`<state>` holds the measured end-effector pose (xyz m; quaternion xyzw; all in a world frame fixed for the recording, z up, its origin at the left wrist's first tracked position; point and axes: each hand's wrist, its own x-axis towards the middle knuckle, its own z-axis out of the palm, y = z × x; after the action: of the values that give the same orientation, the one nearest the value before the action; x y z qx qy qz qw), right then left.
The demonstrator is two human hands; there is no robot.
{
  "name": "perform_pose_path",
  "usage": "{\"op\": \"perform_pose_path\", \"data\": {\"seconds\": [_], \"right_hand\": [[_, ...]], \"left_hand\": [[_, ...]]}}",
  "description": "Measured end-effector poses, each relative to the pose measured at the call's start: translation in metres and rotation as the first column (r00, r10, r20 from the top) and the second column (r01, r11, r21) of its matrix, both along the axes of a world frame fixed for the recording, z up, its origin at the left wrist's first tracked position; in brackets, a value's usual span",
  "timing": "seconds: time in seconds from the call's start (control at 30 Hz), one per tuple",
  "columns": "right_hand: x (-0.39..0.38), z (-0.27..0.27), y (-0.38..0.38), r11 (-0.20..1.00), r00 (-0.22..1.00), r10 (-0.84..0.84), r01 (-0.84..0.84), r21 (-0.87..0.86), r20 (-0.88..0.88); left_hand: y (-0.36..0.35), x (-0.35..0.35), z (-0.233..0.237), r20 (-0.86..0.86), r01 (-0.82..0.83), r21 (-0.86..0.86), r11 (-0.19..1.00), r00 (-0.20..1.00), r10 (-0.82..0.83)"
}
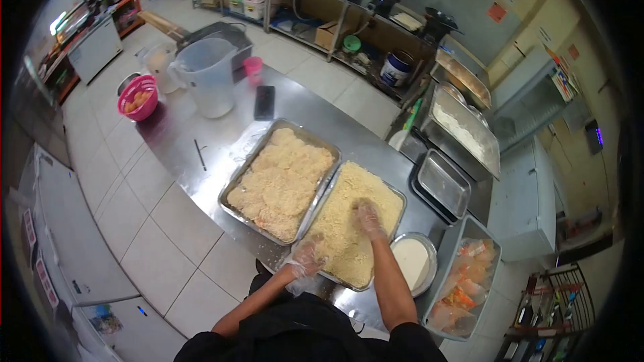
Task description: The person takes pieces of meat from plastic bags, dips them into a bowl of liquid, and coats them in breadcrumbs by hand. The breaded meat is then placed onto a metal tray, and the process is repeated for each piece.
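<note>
A metal tray of pale yellow breadcrumbs lies in front of me. My right hand, in a clear plastic glove, presses down into the crumbs near the tray's middle; its fingertips are buried. At the tray's near left edge is my left hand, also gloved, its fingers stretched toward the crumbs and apparently apart. Beside it, a second metal tray holds crumb-coated pieces packed close together. A round metal bowl of white batter stands right of the crumb tray. Further right, a grey bin contains orange-tinted raw meat pieces.
On the steel table are a phone, a pink cup, a large clear pitcher and a pink basket of eggs. Stacked metal trays and a deep pan of white powder stand at the right.
</note>
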<state>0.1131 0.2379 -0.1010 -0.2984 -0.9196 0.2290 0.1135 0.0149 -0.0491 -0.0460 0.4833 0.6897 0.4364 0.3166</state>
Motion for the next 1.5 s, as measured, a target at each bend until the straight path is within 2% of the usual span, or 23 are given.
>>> {"op": "perform_pose_path", "data": {"seconds": [0.07,0.17,0.23,0.27,0.33,0.47,0.53,0.63,0.67,0.77,0.83,0.9,0.93,1.0,1.1,1.2,1.27,1.3,1.33,1.37,1.4,1.43,1.5], "right_hand": [[-0.011,0.014,0.008,0.993,0.996,0.087,-0.089,0.077,0.037],[-0.010,0.072,-0.004,0.868,0.932,0.101,-0.254,0.427,0.347],[-0.016,0.067,0.002,0.935,0.841,-0.018,-0.178,0.307,0.541],[-0.023,0.067,0.007,0.958,0.778,-0.073,-0.119,0.261,0.624],[-0.027,0.078,0.017,0.957,0.691,0.090,-0.259,0.128,0.717],[-0.029,0.114,0.019,0.897,0.531,0.290,-0.440,-0.033,0.796],[-0.031,0.130,0.021,0.867,0.576,0.393,-0.491,-0.081,0.716],[-0.054,0.204,-0.020,0.893,0.669,0.395,-0.440,-0.093,0.630],[-0.065,0.229,-0.033,0.912,0.702,0.365,-0.401,-0.084,0.611],[-0.082,0.248,-0.033,0.870,0.787,0.432,-0.492,0.024,0.440],[-0.097,0.246,-0.028,0.838,0.794,0.484,-0.541,0.067,0.368],[-0.124,0.263,-0.044,0.800,0.785,0.524,-0.587,0.124,0.332],[-0.134,0.260,-0.048,0.809,0.801,0.530,-0.576,0.116,0.279],[-0.154,0.248,-0.055,0.824,0.825,0.539,-0.558,0.098,0.170],[-0.169,0.241,-0.073,0.738,0.776,0.608,-0.630,0.241,0.167],[-0.154,0.175,-0.062,0.586,0.789,0.603,-0.537,0.607,0.116],[-0.109,0.128,-0.049,0.849,0.851,0.516,-0.493,0.192,-0.097],[-0.095,0.130,-0.049,0.867,0.864,0.493,-0.480,0.130,-0.100],[-0.081,0.131,-0.048,0.883,0.877,0.469,-0.464,0.068,-0.103],[-0.061,0.165,-0.062,0.859,0.872,0.490,-0.478,0.184,-0.022],[-0.043,0.189,-0.070,0.823,0.869,0.491,-0.486,0.295,0.062],[-0.025,0.195,-0.071,0.876,0.898,0.437,-0.438,0.200,0.053],[0.021,0.202,-0.069,0.956,0.955,0.293,-0.294,0.011,0.041]], "left_hand": [[-0.008,-0.011,0.012,0.015,-0.019,0.026,0.999,1.000,0.018],[-0.018,-0.015,0.029,0.169,-0.102,0.091,0.991,0.982,0.086],[-0.025,-0.017,0.024,0.227,-0.173,0.172,0.970,0.965,0.131],[-0.027,-0.023,0.026,0.201,-0.162,0.136,0.978,0.971,0.133],[-0.030,-0.031,0.031,0.151,-0.134,0.063,0.989,0.981,0.123],[-0.039,-0.048,0.019,0.024,-0.138,0.113,0.984,0.990,0.136],[-0.044,-0.053,0.003,-0.054,-0.173,0.127,0.977,0.982,0.180],[-0.052,-0.067,0.027,0.116,-0.146,-0.060,0.987,0.981,0.153],[-0.053,-0.068,0.026,0.170,-0.157,-0.022,0.987,0.973,0.159],[-0.054,-0.071,0.013,0.291,-0.193,0.087,0.977,0.943,0.160],[-0.057,-0.076,0.006,0.310,-0.201,0.139,0.970,0.939,0.151],[-0.058,-0.082,0.006,0.210,-0.195,0.064,0.979,0.961,0.178],[-0.059,-0.084,0.007,0.158,-0.195,0.026,0.981,0.969,0.188],[-0.063,-0.087,0.011,0.205,-0.209,0.055,0.976,0.959,0.194],[-0.070,-0.088,0.000,0.238,-0.241,0.097,0.966,0.948,0.213],[-0.077,-0.091,0.002,0.209,-0.262,0.082,0.962,0.948,0.240],[-0.074,-0.094,0.009,0.252,-0.290,0.076,0.954,0.931,0.263],[-0.069,-0.095,0.012,0.312,-0.313,0.081,0.946,0.910,0.274],[-0.060,-0.095,0.021,0.215,-0.319,0.053,0.946,0.929,0.301],[-0.050,-0.096,0.029,0.116,-0.329,0.024,0.944,0.939,0.324],[-0.032,-0.100,0.048,-0.150,-0.330,-0.027,0.944,0.935,0.323],[-0.015,-0.106,0.062,-0.406,-0.333,-0.067,0.940,0.870,0.279],[0.029,-0.122,0.070,-0.470,-0.346,-0.006,0.938,0.829,0.303]]}}
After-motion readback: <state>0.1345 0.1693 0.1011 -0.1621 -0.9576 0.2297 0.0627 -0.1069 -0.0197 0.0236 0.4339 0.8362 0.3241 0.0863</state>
